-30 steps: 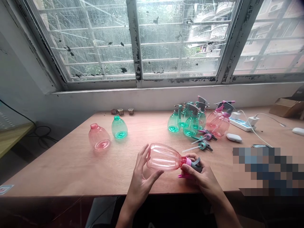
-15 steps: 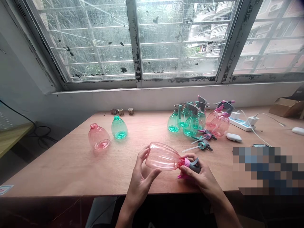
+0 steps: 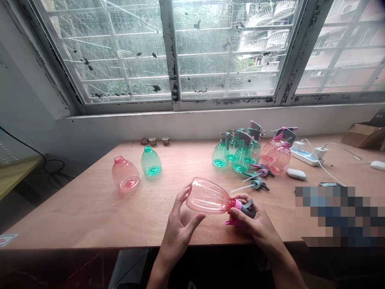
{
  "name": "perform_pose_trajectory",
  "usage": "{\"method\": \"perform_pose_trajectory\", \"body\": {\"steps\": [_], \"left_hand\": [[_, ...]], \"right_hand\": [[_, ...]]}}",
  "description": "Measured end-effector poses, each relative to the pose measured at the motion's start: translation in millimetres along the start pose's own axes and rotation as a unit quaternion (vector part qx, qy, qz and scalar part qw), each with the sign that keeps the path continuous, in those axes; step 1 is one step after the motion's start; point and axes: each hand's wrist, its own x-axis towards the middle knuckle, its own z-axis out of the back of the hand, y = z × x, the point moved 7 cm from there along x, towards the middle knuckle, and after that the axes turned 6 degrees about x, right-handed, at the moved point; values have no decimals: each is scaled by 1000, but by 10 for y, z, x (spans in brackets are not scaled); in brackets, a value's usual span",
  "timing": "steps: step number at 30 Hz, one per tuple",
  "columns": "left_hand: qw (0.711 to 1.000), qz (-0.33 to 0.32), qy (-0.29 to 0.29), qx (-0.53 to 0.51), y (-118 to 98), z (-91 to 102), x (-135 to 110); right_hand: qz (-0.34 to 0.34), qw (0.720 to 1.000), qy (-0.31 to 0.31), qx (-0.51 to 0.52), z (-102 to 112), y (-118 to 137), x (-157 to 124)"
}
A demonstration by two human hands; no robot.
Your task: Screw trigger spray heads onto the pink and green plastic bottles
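Observation:
A clear pink spray bottle (image 3: 208,196) lies nearly level between my hands, its base to the left. My right hand (image 3: 255,218) grips it at the pink collar and grey spray head (image 3: 248,208), thumb in front. Around the base end curves my left hand (image 3: 180,222). Its fingertips go behind the bottle and its thumb is just under the lower edge; whether the thumb presses is hard to tell. Part of a bright pink trigger piece (image 3: 234,223) shows below my right thumb. Loose spray heads with white tubes (image 3: 257,184) lie beyond my right hand.
Open-necked pink (image 3: 124,174) and green (image 3: 151,161) bottles stand on the left of the wooden table (image 3: 90,212). Several green spray bottles (image 3: 241,158) and pink ones (image 3: 278,156) cluster at the back right, near a power strip (image 3: 306,156). A cardboard box (image 3: 362,135) sits farther right.
The bottle has shifted slightly right and its base end has risen a little. Both hands keep almost the same places around it.

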Motion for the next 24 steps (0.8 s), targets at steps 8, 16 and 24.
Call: {"method": "perform_pose_trajectory", "body": {"steps": [8,16,24], "left_hand": [[999,2,-22,-28,17,-1,15],[998,-42,-40,11,-49,22,3],[998,22,-12,-64,21,-16,8]], "right_hand": [[-7,1000,-3,-21,-15,22,-8],[-14,1000,-14,15,-1,13,-11],[11,999,6,-36,-10,20,-5]]}}
